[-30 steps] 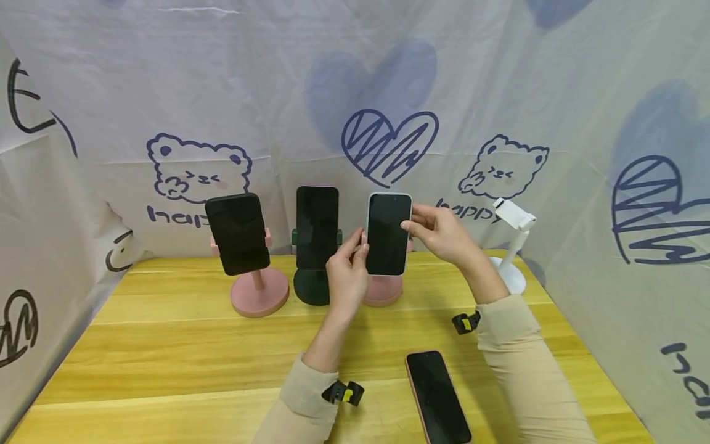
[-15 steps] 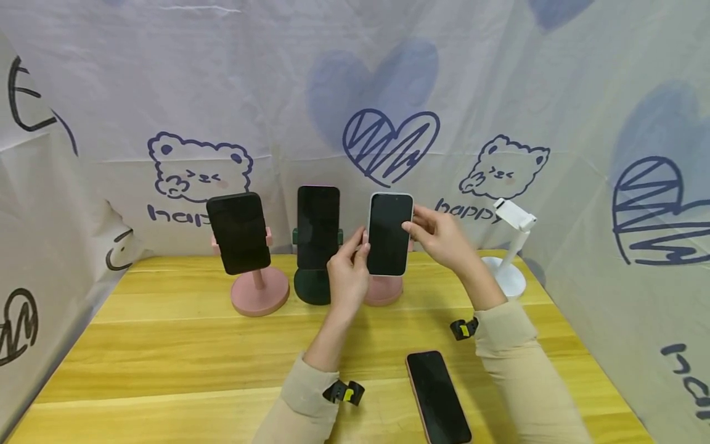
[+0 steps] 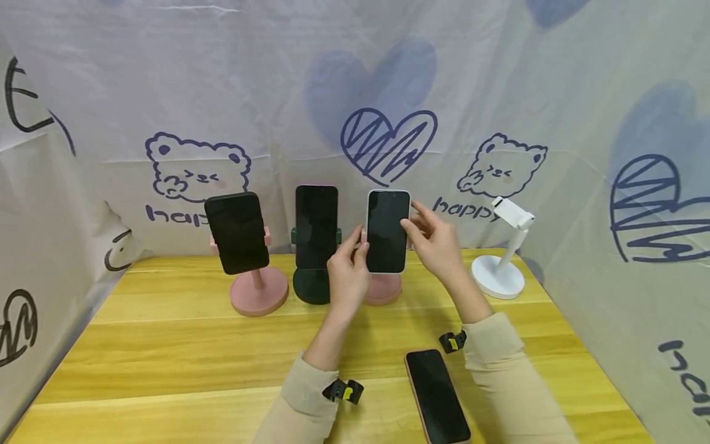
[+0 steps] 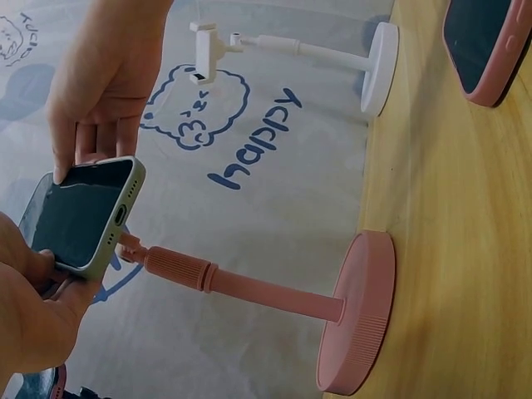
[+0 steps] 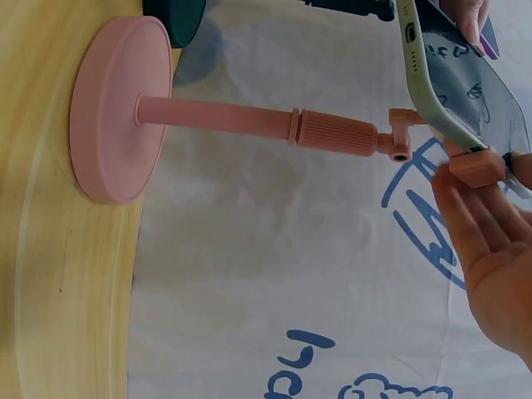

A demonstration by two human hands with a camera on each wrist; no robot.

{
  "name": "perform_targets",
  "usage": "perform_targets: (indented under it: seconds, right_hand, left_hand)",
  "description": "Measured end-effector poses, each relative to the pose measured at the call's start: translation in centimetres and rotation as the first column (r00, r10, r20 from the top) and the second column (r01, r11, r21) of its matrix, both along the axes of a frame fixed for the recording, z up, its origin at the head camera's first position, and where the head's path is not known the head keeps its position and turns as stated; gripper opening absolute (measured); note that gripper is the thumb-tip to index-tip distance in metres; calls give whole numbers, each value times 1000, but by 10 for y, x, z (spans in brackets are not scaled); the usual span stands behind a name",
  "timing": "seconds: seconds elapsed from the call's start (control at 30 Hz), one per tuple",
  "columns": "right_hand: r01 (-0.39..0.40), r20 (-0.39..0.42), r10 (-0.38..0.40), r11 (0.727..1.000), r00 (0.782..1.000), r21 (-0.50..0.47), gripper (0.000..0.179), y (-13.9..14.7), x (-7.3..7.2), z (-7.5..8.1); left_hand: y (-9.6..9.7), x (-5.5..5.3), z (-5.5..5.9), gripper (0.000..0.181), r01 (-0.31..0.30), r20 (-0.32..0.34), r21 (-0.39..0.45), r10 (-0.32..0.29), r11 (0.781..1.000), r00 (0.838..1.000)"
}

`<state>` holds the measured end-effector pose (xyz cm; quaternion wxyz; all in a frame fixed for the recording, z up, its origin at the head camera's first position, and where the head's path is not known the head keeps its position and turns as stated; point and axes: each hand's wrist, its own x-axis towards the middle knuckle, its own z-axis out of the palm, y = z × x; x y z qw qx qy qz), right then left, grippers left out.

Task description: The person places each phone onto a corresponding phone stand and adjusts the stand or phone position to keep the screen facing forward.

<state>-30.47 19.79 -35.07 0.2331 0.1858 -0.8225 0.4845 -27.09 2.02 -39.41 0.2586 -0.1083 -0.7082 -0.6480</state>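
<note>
Wood table (image 3: 194, 351), nr back edge: we've pale-edged phone (image 3: 387, 231) on pink stand (image 3: 383, 291).
Long axis ~vert., btwn L hand (image 3: 349, 271) & R hand (image 3: 442, 246) pinching opp. sides, neither nearer.

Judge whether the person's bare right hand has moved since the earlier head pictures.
Yes: the right hand has swung left at the wrist, away from the white, round-based phone stand, whose base is no longer partly hidden.

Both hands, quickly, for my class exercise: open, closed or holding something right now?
Left hand: closed, holding the pale-cased phone at its left edge.
Right hand: closed, holding that same phone at its right edge.
</note>
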Motion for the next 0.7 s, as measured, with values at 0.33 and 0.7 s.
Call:
perform_targets:
  seconds: [0.33, 0.7]
  right_hand:
    - [94, -224, -131, 981, 966, -169, 52, 9, 6, -4]
    - [437, -276, -490, 868, 827, -234, 85, 54, 5, -15]
  left_hand:
    - [-2, -3, -1, 40, 1, 6, 1, -1, 1000, 1000]
    - [-1, -3, -1, 40, 10, 31, 11, -11, 1000, 999]
